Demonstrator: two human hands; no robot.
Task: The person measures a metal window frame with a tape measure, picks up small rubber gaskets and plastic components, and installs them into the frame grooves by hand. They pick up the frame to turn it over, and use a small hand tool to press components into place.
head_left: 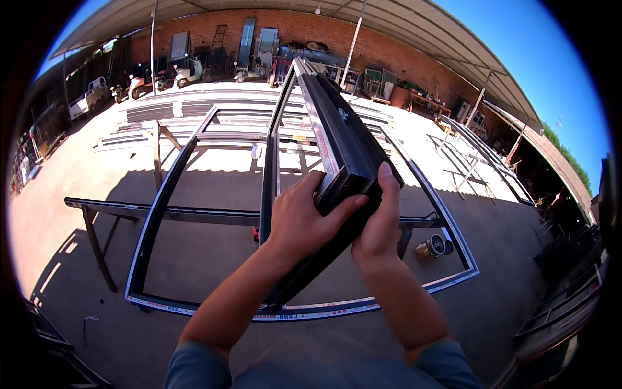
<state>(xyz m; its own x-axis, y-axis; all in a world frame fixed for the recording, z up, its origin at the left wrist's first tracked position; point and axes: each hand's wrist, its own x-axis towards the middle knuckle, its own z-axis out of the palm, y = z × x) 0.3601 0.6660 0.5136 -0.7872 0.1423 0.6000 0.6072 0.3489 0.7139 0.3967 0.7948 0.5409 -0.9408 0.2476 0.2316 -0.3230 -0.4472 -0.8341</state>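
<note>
Between fingers [387, 198], dark grooved bar [348, 146]

This was an open-air metalworking yard, judging by the large dark rectangular metal frame [162, 207] below the left hand [298, 217], long dark metal bars [172, 113] beyond it, and farther off a red brick wall [298, 32] under a pale corrugated canopy [447, 42].
</note>
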